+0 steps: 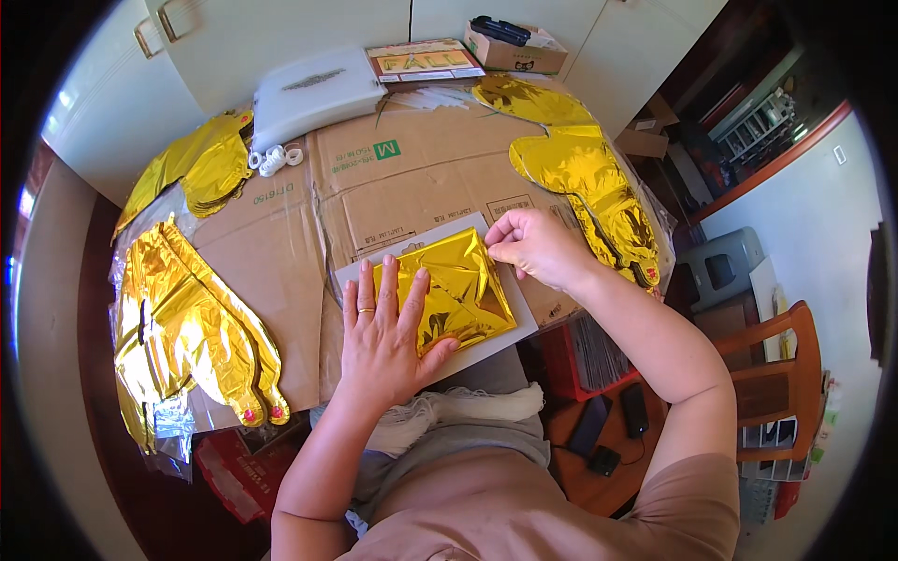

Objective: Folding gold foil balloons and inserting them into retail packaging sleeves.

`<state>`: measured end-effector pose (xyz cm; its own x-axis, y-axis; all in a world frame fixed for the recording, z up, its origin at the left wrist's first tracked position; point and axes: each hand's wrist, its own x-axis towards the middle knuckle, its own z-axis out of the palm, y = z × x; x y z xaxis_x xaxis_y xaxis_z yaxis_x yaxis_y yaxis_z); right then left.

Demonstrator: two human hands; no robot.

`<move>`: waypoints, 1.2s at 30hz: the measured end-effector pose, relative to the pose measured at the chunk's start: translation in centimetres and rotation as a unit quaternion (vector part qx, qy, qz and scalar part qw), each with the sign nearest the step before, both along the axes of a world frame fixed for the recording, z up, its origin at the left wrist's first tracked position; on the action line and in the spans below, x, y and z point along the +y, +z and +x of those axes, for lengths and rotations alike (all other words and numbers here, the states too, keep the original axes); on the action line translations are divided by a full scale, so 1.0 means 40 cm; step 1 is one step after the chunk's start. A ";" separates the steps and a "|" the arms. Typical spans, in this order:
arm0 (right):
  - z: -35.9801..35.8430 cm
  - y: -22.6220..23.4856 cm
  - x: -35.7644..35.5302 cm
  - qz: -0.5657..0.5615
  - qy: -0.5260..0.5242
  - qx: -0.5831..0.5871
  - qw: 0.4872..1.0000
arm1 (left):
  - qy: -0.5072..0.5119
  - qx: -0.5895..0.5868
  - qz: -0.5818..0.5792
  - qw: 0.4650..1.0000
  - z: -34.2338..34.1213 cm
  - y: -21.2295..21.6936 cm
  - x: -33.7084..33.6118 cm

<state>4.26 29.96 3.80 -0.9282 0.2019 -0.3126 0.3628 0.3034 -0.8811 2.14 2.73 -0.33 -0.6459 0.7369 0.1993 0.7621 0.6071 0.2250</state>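
A flat gold foil balloon (463, 290), folded into a rectangle, lies on a white card (524, 318) near the front edge of the cardboard-covered table. My left hand (385, 323) rests flat with fingers spread, pressing on the left side of the foil and the card. At the foil's upper right corner, my right hand (531, 248) is closed in a pinch, thumb against bent fingers. Whatever sits between those fingertips is too small to make out.
Flat gold foil balloons lie in piles at the left (192, 318), far left (192, 168) and right (585, 173). Behind stand a stack of clear bags (313, 98), white ribbon rolls (274, 160), a printed packet (426, 62) and a small box (516, 47). A wooden chair (776, 383) is at right.
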 end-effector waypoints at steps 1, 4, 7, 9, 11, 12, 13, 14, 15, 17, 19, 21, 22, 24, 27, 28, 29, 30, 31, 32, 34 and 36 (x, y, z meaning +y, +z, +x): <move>0.001 -0.006 0.001 -0.014 -0.002 0.007 1.000 | -0.001 -0.001 0.000 1.000 -0.001 -0.001 0.000; -0.002 -0.010 -0.003 -0.034 -0.020 -0.004 0.999 | -0.004 0.000 0.002 1.000 -0.002 -0.005 0.001; -0.004 0.011 -0.013 -0.036 -0.019 -0.035 0.999 | -0.002 0.007 0.006 1.000 -0.001 -0.003 -0.002; -0.002 0.016 -0.017 -0.029 -0.026 -0.044 0.998 | -0.003 0.010 0.009 1.000 0.000 -0.002 -0.002; 0.000 0.022 -0.019 -0.024 -0.026 -0.052 0.998 | -0.003 0.009 0.009 1.000 -0.001 -0.003 -0.003; -0.001 0.025 -0.020 -0.022 -0.023 -0.055 0.998 | -0.003 0.006 0.010 1.000 -0.001 -0.005 -0.003; -0.001 0.027 -0.021 -0.020 -0.019 -0.059 0.998 | -0.003 0.003 0.011 1.000 -0.002 -0.008 -0.003; -0.001 0.027 -0.020 -0.016 -0.016 -0.060 0.998 | -0.003 0.000 0.011 1.000 -0.003 -0.009 -0.003; -0.002 0.027 -0.019 -0.011 -0.013 -0.061 0.998 | -0.004 0.000 0.014 1.000 -0.002 -0.009 -0.003; -0.003 0.023 -0.019 -0.002 -0.011 -0.065 0.998 | -0.005 0.000 0.020 1.000 -0.001 -0.008 -0.003; -0.004 0.018 -0.019 0.009 -0.014 -0.068 0.998 | -0.006 0.000 0.025 1.000 -0.001 -0.008 -0.003; -0.005 0.015 -0.016 0.005 -0.016 -0.072 0.997 | -0.008 0.000 0.029 1.000 -0.001 -0.007 -0.003; -0.005 0.015 -0.016 0.002 -0.017 -0.073 0.997 | -0.008 0.000 0.030 1.000 -0.001 -0.007 -0.003; -0.006 0.016 -0.018 0.003 -0.020 -0.073 0.997 | -0.008 0.001 0.033 0.999 -0.001 -0.007 -0.005; -0.007 0.017 -0.019 0.004 -0.017 -0.077 0.997 | -0.009 0.003 0.036 0.999 -0.002 -0.009 -0.006; -0.007 0.017 -0.019 0.005 -0.015 -0.079 0.997 | -0.008 0.002 0.036 0.999 -0.002 -0.009 -0.006; -0.007 0.018 -0.020 0.006 -0.014 -0.080 0.997 | -0.008 0.002 0.036 0.999 -0.001 -0.008 -0.006; -0.007 0.021 -0.021 0.008 -0.014 -0.081 0.997 | -0.008 0.003 0.034 0.999 -0.001 -0.008 -0.006; -0.007 0.022 -0.022 0.009 -0.013 -0.081 0.997 | -0.009 0.003 0.033 0.999 -0.001 -0.008 -0.007; -0.008 0.021 -0.021 0.010 -0.014 -0.081 0.997 | -0.009 0.004 0.032 0.999 -0.001 -0.007 -0.006; -0.008 0.016 -0.017 0.011 -0.015 -0.079 0.997 | -0.009 0.005 0.032 0.999 -0.001 -0.007 -0.005; -0.010 0.015 -0.018 0.019 -0.015 -0.081 0.996 | -0.008 0.006 0.031 0.999 -0.001 -0.008 -0.005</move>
